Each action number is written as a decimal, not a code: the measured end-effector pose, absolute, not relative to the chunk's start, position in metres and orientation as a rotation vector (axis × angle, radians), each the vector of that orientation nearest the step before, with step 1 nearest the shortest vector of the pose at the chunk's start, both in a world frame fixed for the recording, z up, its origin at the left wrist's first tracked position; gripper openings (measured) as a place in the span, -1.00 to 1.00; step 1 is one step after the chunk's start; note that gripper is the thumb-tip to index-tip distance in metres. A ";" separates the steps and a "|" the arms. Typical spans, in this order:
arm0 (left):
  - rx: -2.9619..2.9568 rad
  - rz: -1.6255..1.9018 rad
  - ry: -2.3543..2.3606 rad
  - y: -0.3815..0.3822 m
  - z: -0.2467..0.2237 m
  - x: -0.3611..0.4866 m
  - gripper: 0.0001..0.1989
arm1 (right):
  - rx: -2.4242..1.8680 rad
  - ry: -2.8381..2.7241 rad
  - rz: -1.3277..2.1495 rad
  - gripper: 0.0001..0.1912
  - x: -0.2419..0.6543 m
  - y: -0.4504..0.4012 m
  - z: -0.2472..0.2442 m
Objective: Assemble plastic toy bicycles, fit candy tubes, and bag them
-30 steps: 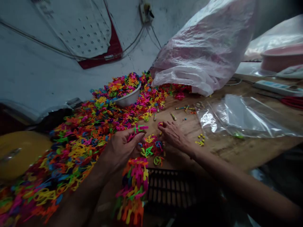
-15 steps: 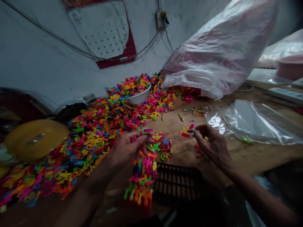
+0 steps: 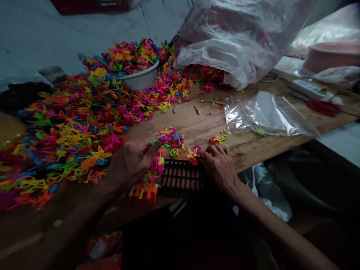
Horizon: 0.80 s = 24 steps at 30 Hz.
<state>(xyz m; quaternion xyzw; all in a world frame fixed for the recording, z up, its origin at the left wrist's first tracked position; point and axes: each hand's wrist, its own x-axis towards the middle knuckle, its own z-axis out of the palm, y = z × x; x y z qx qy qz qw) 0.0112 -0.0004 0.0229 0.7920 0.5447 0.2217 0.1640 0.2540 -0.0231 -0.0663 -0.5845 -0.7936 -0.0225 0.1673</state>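
Black tray [image 3: 177,192]: left hand [image 3: 129,161] 10 o'clock, pinches pink piece [image 3: 163,138] | right hand [image 3: 219,165] 2 o'clock, grip unclear | nudge could scatter green wheel [image 3: 174,152]

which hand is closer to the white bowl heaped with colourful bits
Left. The left hand is on the near side of the white bowl, with loose colourful pieces between them; the right hand is farther off, to the right, by the black slotted basket.
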 end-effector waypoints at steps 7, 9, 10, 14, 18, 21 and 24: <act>2.390 0.509 1.498 0.008 0.003 0.009 -0.71 | -1.473 -2.105 0.346 -0.91 0.250 -0.017 -0.061; 2.337 0.560 1.461 0.008 0.004 0.008 -0.72 | -1.374 -1.890 0.481 -0.95 0.248 -0.025 -0.059; 2.304 0.596 1.423 0.009 0.005 0.007 -0.73 | -1.365 -1.792 0.536 -0.93 0.246 -0.031 -0.059; 2.304 0.589 1.241 0.013 0.007 0.005 -0.74 | -1.387 -1.604 0.796 -0.88 0.227 -0.055 -0.065; 2.448 0.496 1.182 0.014 0.009 0.009 -0.74 | -1.312 -1.774 0.634 -0.84 0.210 -0.068 -0.063; 2.494 0.496 1.241 0.012 0.008 0.011 -0.81 | -1.202 -1.925 0.465 -0.77 0.200 -0.072 -0.059; 2.513 0.497 1.339 0.010 0.007 0.010 -0.85 | -1.097 -1.952 0.404 -0.77 0.191 -0.078 -0.066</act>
